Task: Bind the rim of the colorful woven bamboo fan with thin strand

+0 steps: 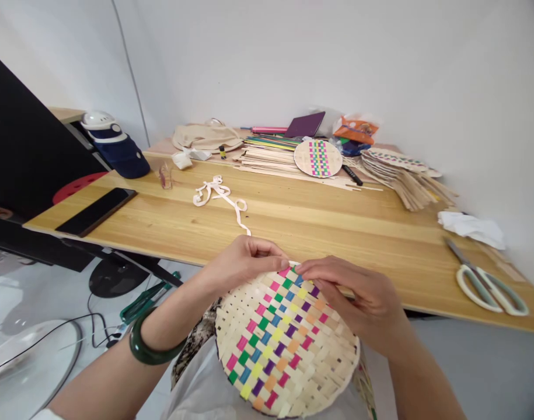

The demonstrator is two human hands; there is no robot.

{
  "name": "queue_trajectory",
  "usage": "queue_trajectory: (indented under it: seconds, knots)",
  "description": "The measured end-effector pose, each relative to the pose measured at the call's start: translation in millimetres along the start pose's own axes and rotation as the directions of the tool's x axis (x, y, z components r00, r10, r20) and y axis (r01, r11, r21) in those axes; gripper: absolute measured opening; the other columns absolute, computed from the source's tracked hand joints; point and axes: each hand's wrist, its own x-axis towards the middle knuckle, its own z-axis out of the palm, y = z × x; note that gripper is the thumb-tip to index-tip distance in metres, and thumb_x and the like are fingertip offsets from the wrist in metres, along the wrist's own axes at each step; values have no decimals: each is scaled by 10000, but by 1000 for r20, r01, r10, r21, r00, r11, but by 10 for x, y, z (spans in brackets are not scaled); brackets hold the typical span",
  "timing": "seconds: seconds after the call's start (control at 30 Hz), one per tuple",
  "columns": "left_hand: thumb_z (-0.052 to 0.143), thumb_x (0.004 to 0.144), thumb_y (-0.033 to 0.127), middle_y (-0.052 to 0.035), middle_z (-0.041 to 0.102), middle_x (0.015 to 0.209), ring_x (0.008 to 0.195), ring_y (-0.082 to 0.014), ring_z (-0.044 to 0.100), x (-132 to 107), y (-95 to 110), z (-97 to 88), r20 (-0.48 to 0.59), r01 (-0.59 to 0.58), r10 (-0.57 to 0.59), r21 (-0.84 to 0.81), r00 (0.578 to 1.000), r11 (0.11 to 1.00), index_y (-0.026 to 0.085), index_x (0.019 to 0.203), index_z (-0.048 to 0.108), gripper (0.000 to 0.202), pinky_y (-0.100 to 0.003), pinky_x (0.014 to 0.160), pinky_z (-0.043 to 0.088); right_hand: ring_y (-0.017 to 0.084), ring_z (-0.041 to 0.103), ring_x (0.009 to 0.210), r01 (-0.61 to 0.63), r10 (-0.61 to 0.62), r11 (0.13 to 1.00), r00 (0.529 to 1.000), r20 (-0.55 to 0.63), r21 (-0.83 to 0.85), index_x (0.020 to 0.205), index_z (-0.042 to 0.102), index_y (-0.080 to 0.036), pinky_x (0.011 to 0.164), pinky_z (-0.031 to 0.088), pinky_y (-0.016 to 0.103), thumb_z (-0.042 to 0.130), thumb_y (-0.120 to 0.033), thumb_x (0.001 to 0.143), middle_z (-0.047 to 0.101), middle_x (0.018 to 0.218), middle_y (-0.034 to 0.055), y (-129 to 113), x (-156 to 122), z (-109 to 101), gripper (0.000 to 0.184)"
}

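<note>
A round woven fan face (284, 344), pale straw with a band of many-coloured squares, rests over my lap at the table's near edge. My left hand (244, 259) pinches its top rim, fingers closed on the edge. My right hand (358, 297) lies on the upper right part, fingertips pressed on the rim close to the left hand's. A dark green bangle (150, 347) circles my left wrist. A white edging strip (220, 195) lies loose on the wooden table (337, 227), trailing towards my left hand.
At the back lie a second woven disc (318, 158), stacked straw strips (267, 154) and a fanned pile of woven pieces (402, 172). Scissors (485, 280) and a white cloth (470, 226) sit right. A black phone (96, 211) and a cap (115, 146) sit left.
</note>
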Motion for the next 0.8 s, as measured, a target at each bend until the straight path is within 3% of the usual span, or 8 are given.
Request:
queue_trajectory:
  seconds: [0.17, 0.37, 0.43, 0.53, 0.63, 0.73, 0.8]
  knots:
    - [746, 697, 383, -7, 665, 677, 604, -99, 548, 5, 3, 25, -45, 12, -13, -12, 999, 1000, 149, 706, 723, 235, -196, 551, 404, 167, 656, 932, 27, -27, 997, 1000, -3, -76, 1013, 656, -238, 780, 531, 271, 517, -109, 895, 704, 993, 44, -14, 7, 18, 223]
    - [791, 653, 360, -4, 676, 669, 581, -86, 551, 31, -10, 1, -18, -7, 7, -11, 1000, 1000, 157, 708, 730, 219, -187, 547, 403, 179, 648, 971, 18, -18, 1000, 1000, -24, 4, 995, 677, -244, 830, 529, 298, 535, -112, 884, 703, 1033, 45, -29, 21, 9, 224]
    - [800, 638, 367, -15, 686, 672, 576, -96, 565, 31, -5, 3, -35, 10, -11, -13, 999, 1000, 151, 706, 729, 237, -197, 546, 416, 183, 649, 942, -48, 59, 996, 990, -128, 81, 946, 691, -235, 815, 531, 307, 545, -153, 889, 695, 1024, 53, 30, 28, 5, 176]
    - [794, 649, 375, -32, 707, 705, 603, -110, 598, 32, -7, 14, -64, 32, -33, -27, 997, 999, 151, 717, 735, 242, -207, 569, 443, 130, 612, 659, -206, 269, 949, 923, -274, 237, 895, 701, -218, 622, 524, 253, 565, -226, 888, 650, 742, 16, 169, 39, 23, 137]
    - [785, 668, 364, -44, 729, 771, 665, -130, 631, 37, -28, 16, -61, 32, -35, -49, 997, 998, 165, 825, 754, 256, -219, 608, 470, 94, 513, 517, -325, 405, 884, 892, -203, 337, 884, 714, -204, 487, 444, 208, 594, -275, 862, 554, 581, -25, 272, 46, 70, 141]
    - [772, 690, 368, -39, 732, 791, 685, -126, 633, 36, -53, 3, -41, 10, -11, -28, 999, 1000, 173, 831, 754, 242, -212, 623, 472, 86, 506, 515, -404, 473, 834, 874, -109, 377, 882, 724, -205, 449, 398, 188, 614, -312, 842, 587, 609, -18, 286, 46, 117, 158]
    - [760, 703, 377, -33, 726, 779, 677, -120, 625, 31, -63, -7, -49, 0, 1, 15, 999, 1000, 170, 787, 746, 224, -204, 611, 466, 99, 555, 556, -436, 501, 808, 862, -73, 395, 896, 729, -212, 476, 429, 191, 623, -338, 835, 648, 668, -1, 274, 46, 131, 176]
